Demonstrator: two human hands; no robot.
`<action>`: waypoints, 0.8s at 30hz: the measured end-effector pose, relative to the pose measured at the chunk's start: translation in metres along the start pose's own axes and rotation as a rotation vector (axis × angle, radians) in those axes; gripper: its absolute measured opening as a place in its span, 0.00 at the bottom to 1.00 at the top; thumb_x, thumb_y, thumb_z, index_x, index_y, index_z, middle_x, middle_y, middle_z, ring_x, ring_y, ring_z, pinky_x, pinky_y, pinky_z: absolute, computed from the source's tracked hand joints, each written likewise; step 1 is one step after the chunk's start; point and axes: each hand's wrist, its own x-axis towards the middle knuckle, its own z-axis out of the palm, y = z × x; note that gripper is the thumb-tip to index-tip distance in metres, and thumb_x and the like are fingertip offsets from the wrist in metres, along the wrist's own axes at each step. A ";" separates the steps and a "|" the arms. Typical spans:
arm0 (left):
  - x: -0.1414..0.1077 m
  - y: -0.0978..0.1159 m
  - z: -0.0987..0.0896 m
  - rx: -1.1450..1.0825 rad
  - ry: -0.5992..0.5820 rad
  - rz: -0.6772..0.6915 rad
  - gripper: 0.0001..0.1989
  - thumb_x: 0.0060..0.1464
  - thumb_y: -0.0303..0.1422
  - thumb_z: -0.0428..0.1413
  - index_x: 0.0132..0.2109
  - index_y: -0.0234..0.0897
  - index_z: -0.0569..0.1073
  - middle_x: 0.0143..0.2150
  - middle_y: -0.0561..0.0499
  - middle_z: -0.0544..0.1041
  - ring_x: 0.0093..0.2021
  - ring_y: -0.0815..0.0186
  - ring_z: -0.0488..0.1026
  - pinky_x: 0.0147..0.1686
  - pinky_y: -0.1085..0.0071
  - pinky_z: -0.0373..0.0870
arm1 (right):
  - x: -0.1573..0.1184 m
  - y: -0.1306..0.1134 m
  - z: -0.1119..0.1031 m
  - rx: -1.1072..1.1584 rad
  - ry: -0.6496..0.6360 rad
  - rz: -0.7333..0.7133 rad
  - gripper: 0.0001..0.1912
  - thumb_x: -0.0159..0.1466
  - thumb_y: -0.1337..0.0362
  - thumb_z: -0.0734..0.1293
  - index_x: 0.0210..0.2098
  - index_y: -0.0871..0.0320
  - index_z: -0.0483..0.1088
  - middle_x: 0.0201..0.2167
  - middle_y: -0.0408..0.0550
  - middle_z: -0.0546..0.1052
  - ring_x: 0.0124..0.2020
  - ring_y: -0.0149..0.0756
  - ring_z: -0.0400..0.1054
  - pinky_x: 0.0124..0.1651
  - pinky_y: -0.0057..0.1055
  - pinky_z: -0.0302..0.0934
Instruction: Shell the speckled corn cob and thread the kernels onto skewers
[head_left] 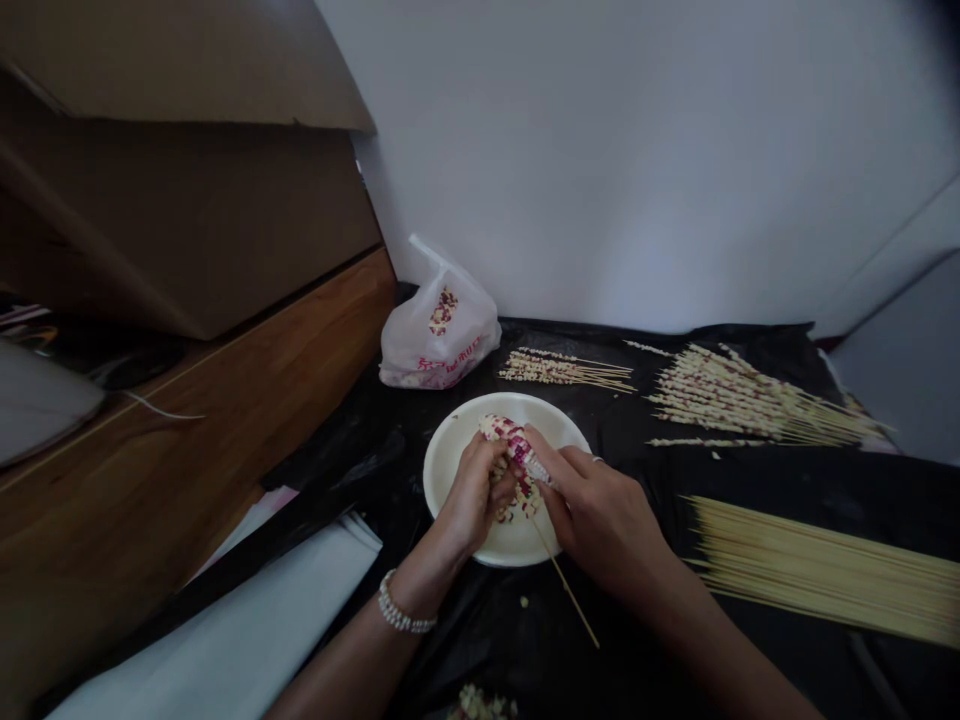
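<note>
Large brown cardboard box [247, 210]: rests on orange-brown wooden surface [315, 340]. Right of box: smooth white wall [600, 150]. In front of box: thin white cable [161, 410], lying on the wood. Further in front of box: flat white sheet [255, 610], material unclear.

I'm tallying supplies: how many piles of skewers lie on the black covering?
3: a small threaded pile right of the plastic bag, a larger threaded pile farther right, and a bare pile at the right edge. Others may be out of view.

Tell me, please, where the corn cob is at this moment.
In the head view, the corn cob is right of and below the centre, held between the left hand and the right hand, over the white bowl.
</note>
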 end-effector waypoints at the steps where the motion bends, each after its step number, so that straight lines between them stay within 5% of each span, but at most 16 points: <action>1: 0.000 0.000 0.000 0.011 0.003 0.002 0.11 0.49 0.39 0.54 0.32 0.40 0.59 0.15 0.63 0.55 0.14 0.76 0.45 0.17 0.74 0.39 | 0.000 0.000 0.000 -0.028 0.000 -0.010 0.29 0.67 0.71 0.60 0.68 0.60 0.61 0.37 0.52 0.78 0.32 0.42 0.74 0.32 0.35 0.67; 8: 0.004 -0.002 -0.002 0.013 0.021 0.011 0.15 0.44 0.37 0.56 0.29 0.41 0.55 0.16 0.64 0.53 0.15 0.78 0.45 0.17 0.75 0.39 | -0.002 -0.002 0.005 -0.105 0.024 -0.077 0.30 0.66 0.73 0.59 0.68 0.63 0.60 0.35 0.53 0.77 0.29 0.43 0.73 0.28 0.36 0.66; 13: 0.004 -0.004 -0.001 0.061 0.104 0.012 0.13 0.38 0.30 0.53 0.33 0.41 0.57 0.15 0.64 0.56 0.14 0.77 0.47 0.17 0.76 0.39 | -0.002 -0.001 0.006 0.072 0.027 -0.017 0.29 0.68 0.69 0.57 0.69 0.61 0.58 0.37 0.54 0.78 0.33 0.43 0.74 0.34 0.37 0.69; 16: 0.002 -0.002 -0.002 0.027 0.044 -0.008 0.16 0.36 0.27 0.53 0.36 0.41 0.59 0.16 0.65 0.56 0.14 0.78 0.46 0.17 0.76 0.39 | -0.002 0.001 0.003 0.130 0.003 0.022 0.29 0.69 0.68 0.57 0.69 0.60 0.58 0.38 0.54 0.78 0.34 0.44 0.74 0.36 0.38 0.69; 24: -0.001 -0.001 -0.001 -0.005 -0.034 0.034 0.11 0.48 0.34 0.56 0.35 0.40 0.60 0.18 0.63 0.59 0.15 0.78 0.46 0.18 0.76 0.40 | -0.002 0.002 0.004 0.137 0.034 0.029 0.29 0.69 0.67 0.56 0.69 0.59 0.58 0.37 0.54 0.78 0.34 0.43 0.73 0.36 0.37 0.68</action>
